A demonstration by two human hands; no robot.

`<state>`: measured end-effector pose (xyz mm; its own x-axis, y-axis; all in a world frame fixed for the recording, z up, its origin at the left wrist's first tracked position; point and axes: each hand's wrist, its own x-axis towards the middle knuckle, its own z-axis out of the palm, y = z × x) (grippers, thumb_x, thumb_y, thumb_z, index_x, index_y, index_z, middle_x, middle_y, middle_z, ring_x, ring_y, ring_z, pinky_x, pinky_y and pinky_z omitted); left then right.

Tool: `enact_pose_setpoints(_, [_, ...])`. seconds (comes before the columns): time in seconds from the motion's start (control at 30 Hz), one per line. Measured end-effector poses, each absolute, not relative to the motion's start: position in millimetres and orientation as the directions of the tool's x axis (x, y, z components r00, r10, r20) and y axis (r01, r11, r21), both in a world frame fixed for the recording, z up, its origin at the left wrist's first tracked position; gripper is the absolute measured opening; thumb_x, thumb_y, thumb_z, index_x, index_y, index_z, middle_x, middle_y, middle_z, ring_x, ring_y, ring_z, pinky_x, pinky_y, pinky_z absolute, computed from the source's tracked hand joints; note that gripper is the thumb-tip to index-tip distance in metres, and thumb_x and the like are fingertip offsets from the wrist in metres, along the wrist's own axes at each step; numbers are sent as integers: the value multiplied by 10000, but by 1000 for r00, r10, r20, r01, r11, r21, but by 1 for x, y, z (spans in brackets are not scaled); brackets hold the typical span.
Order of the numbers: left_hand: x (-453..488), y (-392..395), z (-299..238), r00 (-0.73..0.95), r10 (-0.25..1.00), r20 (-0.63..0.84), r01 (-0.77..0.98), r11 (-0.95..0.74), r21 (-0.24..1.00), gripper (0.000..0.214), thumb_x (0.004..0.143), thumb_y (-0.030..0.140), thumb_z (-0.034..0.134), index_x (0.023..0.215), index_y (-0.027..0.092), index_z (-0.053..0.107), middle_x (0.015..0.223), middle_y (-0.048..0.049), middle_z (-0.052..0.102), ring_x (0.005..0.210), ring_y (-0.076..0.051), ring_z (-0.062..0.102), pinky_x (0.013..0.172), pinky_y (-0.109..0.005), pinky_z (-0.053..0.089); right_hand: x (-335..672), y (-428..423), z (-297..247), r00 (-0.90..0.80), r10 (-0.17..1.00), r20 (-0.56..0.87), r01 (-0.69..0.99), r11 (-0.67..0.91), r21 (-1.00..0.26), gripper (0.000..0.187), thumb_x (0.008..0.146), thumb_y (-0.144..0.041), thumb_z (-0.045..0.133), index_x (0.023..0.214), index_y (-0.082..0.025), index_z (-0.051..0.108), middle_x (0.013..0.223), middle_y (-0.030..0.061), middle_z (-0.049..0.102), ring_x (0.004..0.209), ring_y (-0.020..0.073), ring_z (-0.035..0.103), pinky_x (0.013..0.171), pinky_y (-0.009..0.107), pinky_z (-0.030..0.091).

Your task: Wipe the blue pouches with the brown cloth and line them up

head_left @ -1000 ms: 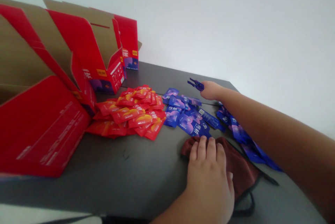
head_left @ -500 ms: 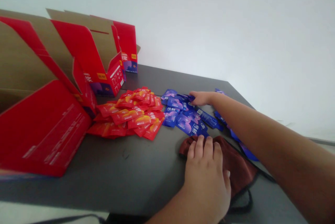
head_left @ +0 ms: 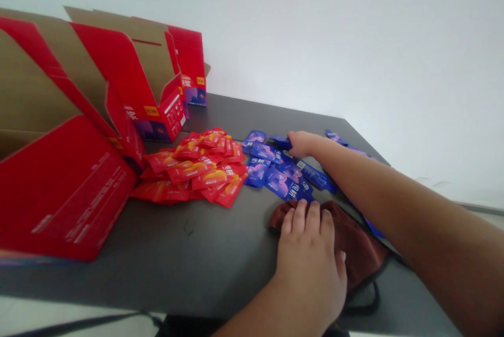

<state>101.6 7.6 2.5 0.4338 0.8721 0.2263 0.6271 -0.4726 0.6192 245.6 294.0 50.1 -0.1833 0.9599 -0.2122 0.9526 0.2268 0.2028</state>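
My left hand (head_left: 309,261) lies flat on a brown cloth (head_left: 360,250) with a dark edge and a dark cord, its fingers stretched forward. Beyond it, my right hand (head_left: 302,144) reaches over a loose pile of blue sachets (head_left: 279,179) printed with purple fruit. The fingers of that hand are closed on one blue sachet (head_left: 280,141) at the back of the pile; the fingertips are partly hidden. To the left is a heap of red-orange sachets (head_left: 200,169), touched by neither hand.
Open red cardboard boxes (head_left: 66,200) with brown insides stand along the left of the grey table (head_left: 157,253). More blue sachets (head_left: 336,137) lie to the right, partly behind my right forearm. A white wall (head_left: 315,32) rises behind the table.
A blue sachet now shows raised at my right fingertips, with the hand slightly shifted. My left hand stays on the cloth. The whole view has tilted a little.
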Motion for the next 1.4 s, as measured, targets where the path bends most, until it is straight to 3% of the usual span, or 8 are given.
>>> enact_pose_setpoints(0.2, [100, 7, 8, 394, 887, 241, 536, -434, 724, 700, 988, 389, 627, 1622, 129, 480, 1707, -164, 457, 1611, -398, 347, 1325, -618, 286, 245, 261, 66, -132, 987, -95, 985, 141, 99, 340, 991, -338, 743, 1253, -129, 686, 1249, 155, 724, 1123, 287, 712, 976, 452, 575])
enact_pose_setpoints(0.3, [96, 5, 15, 220, 927, 304, 402, -370, 837, 831, 1013, 384, 600, 1703, 62, 269, 1787, -210, 262, 1671, -371, 203, 1351, -560, 230, 235, 224, 80, -129, 992, -2, 991, 129, -24, 300, 944, -236, 695, 1212, -104, 669, 1183, 206, 754, 1095, 324, 727, 912, 387, 547])
enact_pose_setpoints(0.4, [91, 10, 23, -52, 963, 265, 152, -255, 955, 951, 1038, 421, 611, 1743, 113, 52, 1826, -196, 104, 1688, -344, 133, 1358, -512, 205, 216, 168, 87, -160, 986, 43, 971, 165, -174, 245, 957, -252, 618, 1186, -170, 655, 1113, 109, 783, 988, 254, 745, 820, 308, 541])
enact_pose_setpoints(0.63, [72, 32, 28, -70, 996, -46, -590, -4, 807, 672, 1012, 456, 733, 1596, 254, 469, 1486, -103, 687, 1366, -277, 666, 1202, -416, 483, 180, 55, 73, -386, 922, 20, 414, 192, -890, 203, 991, -382, 642, 1090, -220, 715, 964, 10, 777, 881, 216, 710, 797, 331, 578])
enact_pose_setpoints(0.83, [42, 22, 31, 43, 967, -251, -719, 204, 664, 521, 1012, 478, 739, 1486, 305, 611, 1487, -64, 701, 1388, -284, 654, 1156, -434, 541, 175, 45, 66, -170, 981, 90, 467, 161, -870, 273, 961, -475, 748, 1138, -270, 717, 1094, 46, 794, 998, 283, 753, 866, 424, 619])
enact_pose_setpoints(1.1, [22, 24, 30, 59, 938, -340, -746, 268, 610, 444, 1003, 347, 755, 1430, 263, 669, 1418, -86, 745, 1347, -301, 687, 1124, -485, 583, 168, 63, 41, -352, 928, -126, 3, -134, -991, 408, 943, -616, 750, 1056, -228, 695, 921, 22, 739, 741, 191, 697, 711, 360, 616])
enact_pose_setpoints(1.27, [30, 20, 26, 42, 949, -312, -673, 258, 693, 488, 937, 352, 836, 1399, 274, 700, 1395, -71, 756, 1337, -297, 692, 1184, -465, 531, 154, 53, 34, -120, 993, -3, 321, 36, -946, 326, 1052, -576, 549, 990, -256, 548, 900, -6, 595, 824, 184, 586, 791, 357, 566])
enact_pose_setpoints(1.4, [17, 18, 16, -92, 942, -323, -508, 234, 829, 464, 887, 406, 862, 1311, 265, 740, 1264, -74, 802, 1189, -313, 766, 1096, -480, 587, 150, 37, 48, -334, 943, 6, 462, 169, -871, 199, 1067, -467, 534, 1067, -268, 530, 1023, 28, 620, 908, 207, 608, 874, 394, 543])
